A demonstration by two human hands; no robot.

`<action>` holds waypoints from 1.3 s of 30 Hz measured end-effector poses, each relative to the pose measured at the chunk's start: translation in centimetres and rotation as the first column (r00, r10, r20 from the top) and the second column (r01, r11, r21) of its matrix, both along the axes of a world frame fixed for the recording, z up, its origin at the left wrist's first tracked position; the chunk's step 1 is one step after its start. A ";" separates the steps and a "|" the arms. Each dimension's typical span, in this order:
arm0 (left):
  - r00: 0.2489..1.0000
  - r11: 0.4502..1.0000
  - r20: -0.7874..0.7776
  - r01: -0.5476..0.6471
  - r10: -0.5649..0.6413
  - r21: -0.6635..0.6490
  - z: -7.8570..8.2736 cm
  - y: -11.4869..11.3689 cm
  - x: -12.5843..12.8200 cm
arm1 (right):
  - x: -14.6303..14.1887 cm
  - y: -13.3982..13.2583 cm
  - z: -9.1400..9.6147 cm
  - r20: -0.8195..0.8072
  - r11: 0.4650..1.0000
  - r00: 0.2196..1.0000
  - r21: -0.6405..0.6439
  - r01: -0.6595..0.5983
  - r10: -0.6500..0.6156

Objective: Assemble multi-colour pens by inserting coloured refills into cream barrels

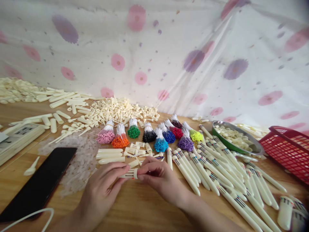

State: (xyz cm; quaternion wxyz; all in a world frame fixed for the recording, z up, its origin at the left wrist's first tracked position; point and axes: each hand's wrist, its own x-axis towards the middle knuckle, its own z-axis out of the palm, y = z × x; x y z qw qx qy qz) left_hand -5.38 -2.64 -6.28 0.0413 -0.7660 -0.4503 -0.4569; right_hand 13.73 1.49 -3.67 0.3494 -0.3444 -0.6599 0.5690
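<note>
Between my two hands, above the table's near middle, is a cream slotted pen top (130,174) lying sideways. The fingers of my left hand (102,183) are closed around its left end. My right hand (160,177) pinches the right end between thumb and fingers. Just beyond lie cream pen barrels (109,155) and loose slotted pen tops (132,149). Behind them stand bundles of white-stemmed refills with coloured ends, among them orange refills (120,140), light blue refills (160,143) and purple refills (185,143). Right of my right hand spreads a pile of multicolour pens (214,167).
A black phone (41,180) and a white cable (49,211) lie left, near a power strip (21,138). Clear plastic pieces (79,164) are scattered beside the phone. Cream parts (116,109) heap behind. At right are a green-sided bowl (236,149) and red basket (287,148).
</note>
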 end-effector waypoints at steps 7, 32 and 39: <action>0.998 1.000 -0.056 -0.017 0.017 0.009 0.1 0.0 -0.1 | -0.2 -0.1 0.1 -0.012 0.989 1.000 -0.150 -0.011 0.009; 0.997 0.990 0.049 -0.053 0.060 -0.129 -0.9 0.7 0.8 | -0.7 0.1 -0.9 -0.035 0.961 0.987 -0.234 0.147 -0.159; 0.996 0.984 0.070 -0.049 0.062 -0.173 -1.1 0.7 0.5 | -0.3 0.5 -0.7 0.046 0.994 0.993 0.044 0.103 -0.105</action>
